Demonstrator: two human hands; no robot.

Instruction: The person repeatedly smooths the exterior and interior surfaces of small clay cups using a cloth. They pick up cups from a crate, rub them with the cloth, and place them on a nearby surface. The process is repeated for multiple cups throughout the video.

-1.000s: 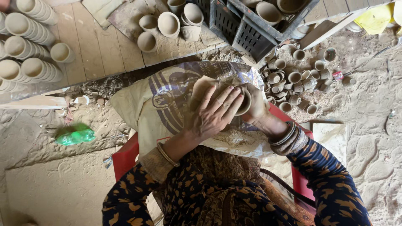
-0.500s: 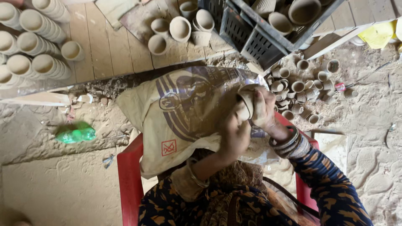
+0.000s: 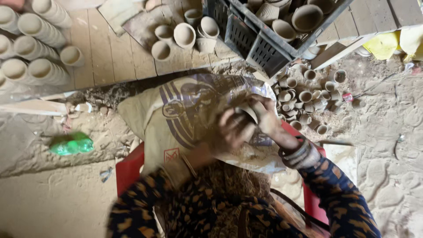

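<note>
Both my hands meet over a tan printed sack [image 3: 176, 119] spread across my lap. My right hand [image 3: 269, 121] grips a small unfired clay cup [image 3: 247, 113] from the right side. My left hand [image 3: 231, 132] is pressed against the same cup from the left, its fingers curled around it; motion blur hides the exact hold. Bangles ring my right wrist [image 3: 297, 152]. My sleeves are dark with an orange pattern.
A pile of small clay cups [image 3: 304, 99] lies on the sandy ground to the right. Larger cups stand on wooden boards [image 3: 110, 53] at the back and fill dark plastic crates [image 3: 264, 39]. Stacked cups lie at far left. A green bundle [image 3: 70, 144] rests on the ground.
My left hand slid lower and to the right around the cup, and my right hand turned with it. The view shifted slightly, and the hands are now blurred.
</note>
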